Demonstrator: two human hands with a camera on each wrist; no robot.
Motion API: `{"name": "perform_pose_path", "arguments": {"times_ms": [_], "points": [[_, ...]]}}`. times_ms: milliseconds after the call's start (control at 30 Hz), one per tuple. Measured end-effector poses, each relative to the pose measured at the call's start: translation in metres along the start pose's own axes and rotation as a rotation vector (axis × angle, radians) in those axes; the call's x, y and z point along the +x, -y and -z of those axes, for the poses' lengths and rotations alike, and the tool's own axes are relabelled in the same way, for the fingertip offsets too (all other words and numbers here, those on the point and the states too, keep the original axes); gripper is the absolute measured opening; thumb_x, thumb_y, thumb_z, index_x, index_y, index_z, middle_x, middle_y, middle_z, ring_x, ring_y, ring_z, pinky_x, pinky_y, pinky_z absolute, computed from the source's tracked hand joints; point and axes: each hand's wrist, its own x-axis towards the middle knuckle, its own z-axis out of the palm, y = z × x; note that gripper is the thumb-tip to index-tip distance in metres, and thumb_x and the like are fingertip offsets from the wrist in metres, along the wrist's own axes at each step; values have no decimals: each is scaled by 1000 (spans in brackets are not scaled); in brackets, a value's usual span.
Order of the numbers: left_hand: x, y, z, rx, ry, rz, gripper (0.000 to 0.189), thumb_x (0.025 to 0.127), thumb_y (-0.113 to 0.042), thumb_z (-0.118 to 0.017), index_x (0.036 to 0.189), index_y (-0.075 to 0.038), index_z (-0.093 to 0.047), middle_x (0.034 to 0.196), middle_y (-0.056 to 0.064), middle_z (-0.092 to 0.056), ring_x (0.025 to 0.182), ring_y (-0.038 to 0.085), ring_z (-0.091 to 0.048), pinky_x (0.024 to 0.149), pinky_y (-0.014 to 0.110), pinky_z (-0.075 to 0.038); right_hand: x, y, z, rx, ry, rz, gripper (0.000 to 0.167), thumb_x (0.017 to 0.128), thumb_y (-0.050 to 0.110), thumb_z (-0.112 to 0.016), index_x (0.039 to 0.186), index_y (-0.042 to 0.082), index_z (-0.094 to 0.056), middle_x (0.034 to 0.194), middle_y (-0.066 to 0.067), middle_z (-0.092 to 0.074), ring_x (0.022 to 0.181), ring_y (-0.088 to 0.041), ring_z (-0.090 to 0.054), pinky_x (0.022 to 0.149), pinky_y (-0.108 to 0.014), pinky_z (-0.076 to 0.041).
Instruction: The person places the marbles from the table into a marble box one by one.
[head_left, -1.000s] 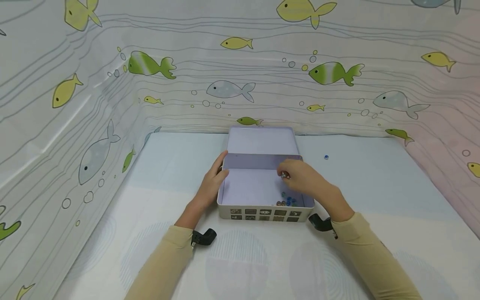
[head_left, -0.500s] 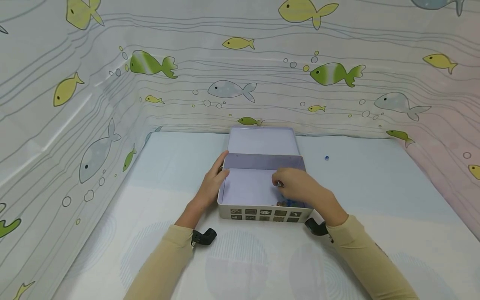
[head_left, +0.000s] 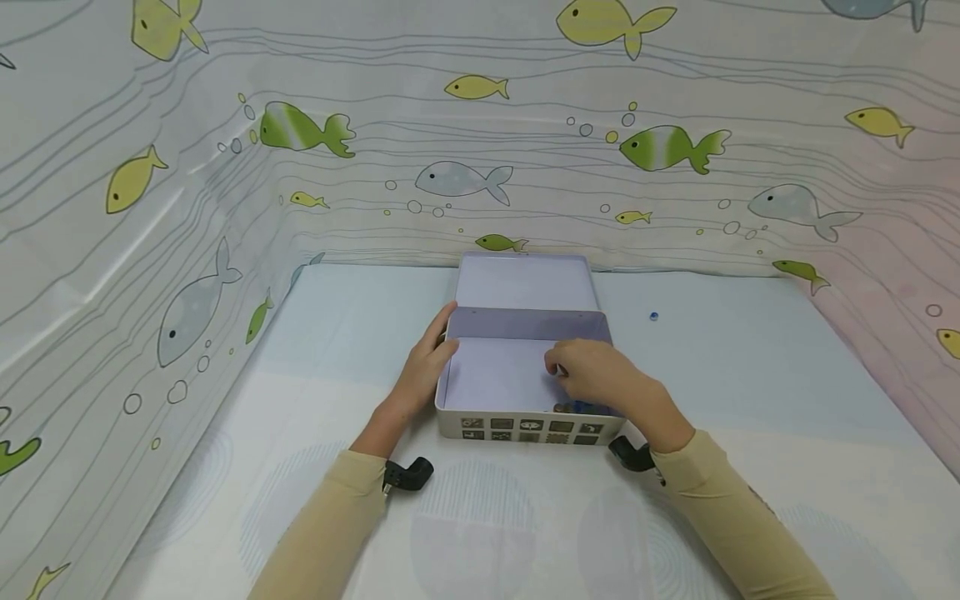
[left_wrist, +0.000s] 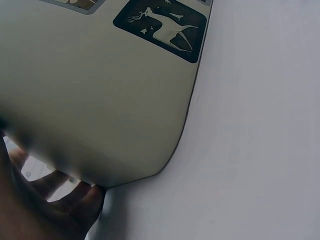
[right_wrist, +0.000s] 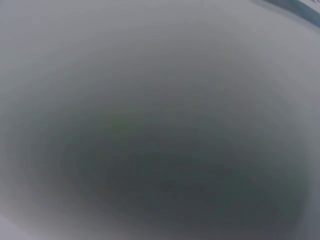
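Note:
A cream tin box (head_left: 529,427) stands with its lilac inside facing up and its lid (head_left: 525,282) tipped back. My left hand (head_left: 422,367) grips the box's left wall, thumb at the rim and fingers outside; in the left wrist view, fingers (left_wrist: 87,205) show under the wall near the corner. Over the box's right half, my right hand (head_left: 603,372) has its fingers curled, pinching a small dark glassy marble (head_left: 562,370) mostly hidden by them. Blue and brown glass marbles (head_left: 577,407) lie in the front right corner, partly behind this hand. The right wrist view is blurred by the close box wall.
One blue marble (head_left: 654,316) lies on the pale tablecloth (head_left: 720,350) to the right of the box. A fish-patterned sheet (head_left: 360,217) rises behind the table and along both sides.
My right hand has come lower and slightly left inside the box, covering more of the marbles, then stays almost still. My left hand keeps its grip on the box.

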Motion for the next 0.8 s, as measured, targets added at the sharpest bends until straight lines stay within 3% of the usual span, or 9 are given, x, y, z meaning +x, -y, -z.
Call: {"name": "perform_pose_path", "arguments": {"times_ms": [267,800], "points": [[1,0,0,0,7,-7,57,105,-27,-38,158,-40,-18,166,-9,-20,155,24,-20,124,54,-19,2,-3,5,72,5,-2,17,88,2,-64,97,10,-75,90,1,-72,76,-11,-59,70,-30,-53],[0,-1,0,13,-10,13,59,104,-26,-39,159,-37,-19,166,-10,-21,154,22,-22,124,52,-21,-1,-19,22,164,-104,-19,20,89,4,-64,107,4,-72,98,-4,-71,87,-16,-62,78,-36,-55]]}}
